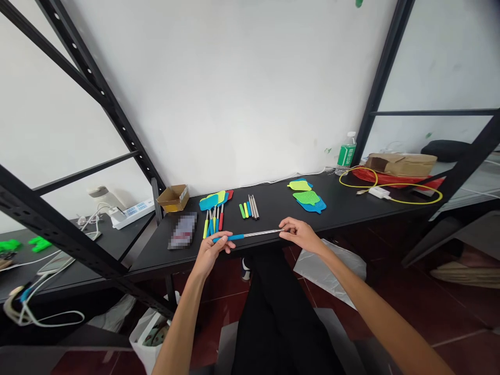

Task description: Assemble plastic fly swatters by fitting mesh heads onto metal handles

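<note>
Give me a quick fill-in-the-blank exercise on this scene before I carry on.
1. The left grip holds a handle whose colour is ____.
2. The right grip is at the far end of the held rod, which is made of shiny ____.
3. As pictured, the loose swatter heads lie to the ____ of the loose grey rods.
4. The cable at the table's right is ____.

Missing words: blue; metal; right; yellow.

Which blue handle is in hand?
The blue cylindrical handle on the thin silver rod, held in the left hand; the other blue handles lie on the black table.
</note>
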A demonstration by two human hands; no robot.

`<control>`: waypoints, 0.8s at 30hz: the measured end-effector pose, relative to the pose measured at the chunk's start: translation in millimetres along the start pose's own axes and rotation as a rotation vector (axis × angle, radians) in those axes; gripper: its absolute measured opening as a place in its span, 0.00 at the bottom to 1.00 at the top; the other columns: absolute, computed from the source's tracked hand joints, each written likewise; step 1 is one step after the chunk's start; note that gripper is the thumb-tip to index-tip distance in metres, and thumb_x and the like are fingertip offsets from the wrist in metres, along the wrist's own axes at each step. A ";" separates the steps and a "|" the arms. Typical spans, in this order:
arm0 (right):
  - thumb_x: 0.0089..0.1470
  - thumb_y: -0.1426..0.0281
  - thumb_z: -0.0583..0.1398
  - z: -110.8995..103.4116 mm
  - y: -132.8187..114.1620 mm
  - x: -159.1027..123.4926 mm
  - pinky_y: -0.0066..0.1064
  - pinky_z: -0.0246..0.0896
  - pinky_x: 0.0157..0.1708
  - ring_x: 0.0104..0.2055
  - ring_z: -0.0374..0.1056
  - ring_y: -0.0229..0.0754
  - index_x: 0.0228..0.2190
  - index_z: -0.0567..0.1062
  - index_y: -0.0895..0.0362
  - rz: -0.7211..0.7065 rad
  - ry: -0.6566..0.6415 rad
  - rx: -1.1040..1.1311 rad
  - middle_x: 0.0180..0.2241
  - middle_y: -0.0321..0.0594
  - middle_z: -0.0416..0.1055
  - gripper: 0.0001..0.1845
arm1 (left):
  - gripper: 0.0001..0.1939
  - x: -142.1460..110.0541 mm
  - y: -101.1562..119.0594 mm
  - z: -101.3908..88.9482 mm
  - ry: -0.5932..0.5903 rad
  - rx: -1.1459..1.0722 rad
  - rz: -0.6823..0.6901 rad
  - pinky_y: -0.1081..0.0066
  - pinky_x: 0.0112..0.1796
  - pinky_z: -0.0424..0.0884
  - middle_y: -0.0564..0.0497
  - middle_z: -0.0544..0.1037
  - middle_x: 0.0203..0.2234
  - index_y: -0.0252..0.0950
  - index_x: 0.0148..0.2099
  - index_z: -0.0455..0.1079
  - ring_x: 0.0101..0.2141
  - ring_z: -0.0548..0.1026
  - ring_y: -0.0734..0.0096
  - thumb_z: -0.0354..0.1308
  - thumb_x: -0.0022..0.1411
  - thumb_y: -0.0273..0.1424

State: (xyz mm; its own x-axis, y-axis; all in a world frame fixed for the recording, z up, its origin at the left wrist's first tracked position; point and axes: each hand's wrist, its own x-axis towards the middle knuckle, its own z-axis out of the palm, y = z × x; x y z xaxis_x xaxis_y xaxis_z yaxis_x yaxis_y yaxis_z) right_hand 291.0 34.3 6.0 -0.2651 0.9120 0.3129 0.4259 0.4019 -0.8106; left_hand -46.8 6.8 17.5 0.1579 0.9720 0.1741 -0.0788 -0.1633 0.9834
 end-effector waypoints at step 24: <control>0.61 0.51 0.54 -0.5 -3.8 -0.4 0.32 0.54 0.30 0.26 0.63 0.40 0.28 0.79 0.54 -0.011 -0.027 -0.054 0.27 0.38 0.77 0.23 | 0.19 -0.9 2.7 0.5 -0.002 0.014 0.002 0.69 0.33 0.71 0.45 0.81 0.29 0.32 0.47 0.77 0.27 0.74 0.69 0.65 0.61 0.42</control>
State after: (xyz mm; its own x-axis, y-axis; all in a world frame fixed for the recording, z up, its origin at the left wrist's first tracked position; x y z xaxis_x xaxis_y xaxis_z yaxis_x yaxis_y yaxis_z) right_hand 289.9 32.4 9.2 -0.2931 0.9052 0.3077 0.4683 0.4164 -0.7793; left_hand -46.7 5.4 20.0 0.1598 0.9714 0.1758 -0.0654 -0.1673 0.9837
